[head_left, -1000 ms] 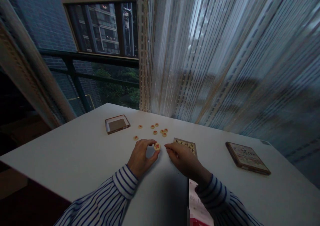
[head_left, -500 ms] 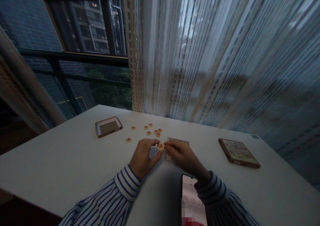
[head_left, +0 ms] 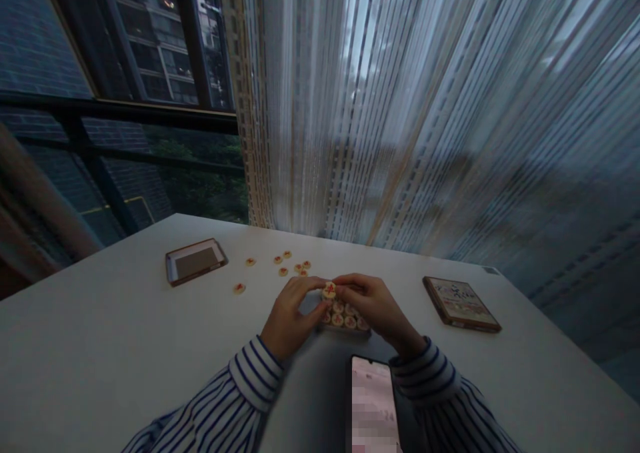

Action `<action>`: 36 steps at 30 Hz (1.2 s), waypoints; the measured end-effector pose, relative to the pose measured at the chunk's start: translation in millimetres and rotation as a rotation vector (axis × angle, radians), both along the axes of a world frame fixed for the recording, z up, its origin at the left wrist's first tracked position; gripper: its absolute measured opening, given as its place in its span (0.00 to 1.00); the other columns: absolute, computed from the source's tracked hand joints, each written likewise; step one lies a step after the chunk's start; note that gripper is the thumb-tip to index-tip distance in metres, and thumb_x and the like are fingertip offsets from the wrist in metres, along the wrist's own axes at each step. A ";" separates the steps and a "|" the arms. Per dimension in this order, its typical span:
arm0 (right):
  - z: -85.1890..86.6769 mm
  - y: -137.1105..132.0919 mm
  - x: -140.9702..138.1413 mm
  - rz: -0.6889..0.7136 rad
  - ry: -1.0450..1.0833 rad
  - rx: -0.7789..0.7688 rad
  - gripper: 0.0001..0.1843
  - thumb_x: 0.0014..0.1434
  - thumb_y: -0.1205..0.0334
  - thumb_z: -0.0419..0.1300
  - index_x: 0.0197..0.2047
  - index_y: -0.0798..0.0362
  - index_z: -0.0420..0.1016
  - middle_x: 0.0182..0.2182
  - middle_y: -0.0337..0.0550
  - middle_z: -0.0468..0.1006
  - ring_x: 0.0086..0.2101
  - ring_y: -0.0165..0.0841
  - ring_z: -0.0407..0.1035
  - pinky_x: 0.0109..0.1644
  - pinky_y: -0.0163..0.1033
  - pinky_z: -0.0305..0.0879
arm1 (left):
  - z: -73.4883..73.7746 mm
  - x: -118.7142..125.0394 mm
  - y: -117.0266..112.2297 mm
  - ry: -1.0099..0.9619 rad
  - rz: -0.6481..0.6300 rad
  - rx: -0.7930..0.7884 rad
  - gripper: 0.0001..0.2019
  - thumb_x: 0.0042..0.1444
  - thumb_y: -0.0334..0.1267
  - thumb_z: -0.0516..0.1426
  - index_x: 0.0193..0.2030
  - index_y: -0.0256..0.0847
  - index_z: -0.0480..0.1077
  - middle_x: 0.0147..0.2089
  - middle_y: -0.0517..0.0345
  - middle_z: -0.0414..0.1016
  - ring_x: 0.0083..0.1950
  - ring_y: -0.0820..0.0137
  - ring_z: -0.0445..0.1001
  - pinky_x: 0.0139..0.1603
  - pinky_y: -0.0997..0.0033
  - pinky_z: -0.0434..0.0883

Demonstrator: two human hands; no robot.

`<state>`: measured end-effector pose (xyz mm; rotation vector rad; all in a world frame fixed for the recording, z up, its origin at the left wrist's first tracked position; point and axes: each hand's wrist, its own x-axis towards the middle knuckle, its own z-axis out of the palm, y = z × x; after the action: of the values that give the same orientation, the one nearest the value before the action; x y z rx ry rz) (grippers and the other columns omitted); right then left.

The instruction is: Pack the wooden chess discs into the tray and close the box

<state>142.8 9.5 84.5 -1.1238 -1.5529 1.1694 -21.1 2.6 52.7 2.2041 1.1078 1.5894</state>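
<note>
A round pale game piece (head_left: 329, 291) with a red mark sits between the fingertips of both hands. My left hand (head_left: 290, 309) pinches it from the left and my right hand (head_left: 373, 306) pinches it from the right. They hold it just above a small tray (head_left: 344, 325) that carries several similar pieces with red marks. More loose pieces (head_left: 293, 266) lie scattered on the white table (head_left: 125, 346) beyond my hands. Both sleeves are striped blue and white.
An open shallow box (head_left: 195, 261) lies at the back left. A flat decorated box lid (head_left: 460, 301) lies at the right. A lit phone (head_left: 373, 403) rests near the table's front edge. Curtains and a window stand behind the table.
My right hand has come in to meet the left hand at the piece. Both hands now hold it over the tray. The camera has turned rightward and tilted down, showing more of the phone.
</note>
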 end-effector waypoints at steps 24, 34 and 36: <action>2.8 -1.0 19.2 0.037 -0.787 0.605 0.15 0.55 0.60 0.56 0.46 0.53 0.71 0.39 0.45 0.76 0.39 0.33 0.68 0.44 0.38 0.62 | -17.4 19.3 14.5 -0.709 -0.365 -0.901 0.15 0.44 0.42 0.62 0.37 0.35 0.76 0.37 0.51 0.79 0.39 0.65 0.75 0.44 0.65 0.70; 8.5 -5.0 21.7 0.028 -1.019 0.653 0.16 0.55 0.60 0.55 0.47 0.53 0.71 0.37 0.46 0.77 0.38 0.35 0.68 0.41 0.39 0.59 | -14.3 21.6 12.7 -0.675 -0.280 -0.871 0.16 0.39 0.45 0.63 0.32 0.36 0.75 0.29 0.55 0.79 0.33 0.66 0.75 0.37 0.68 0.72; 10.8 -4.2 26.6 0.027 -1.050 0.604 0.15 0.55 0.60 0.55 0.46 0.52 0.71 0.37 0.45 0.77 0.37 0.34 0.68 0.41 0.38 0.59 | -13.1 20.3 12.9 -0.621 -0.206 -0.822 0.15 0.40 0.47 0.62 0.30 0.36 0.75 0.27 0.55 0.78 0.31 0.67 0.74 0.35 0.69 0.71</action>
<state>169.4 5.3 95.3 -1.3394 -2.4572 -0.0229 -0.7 15.5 39.7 1.1448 1.0240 1.2560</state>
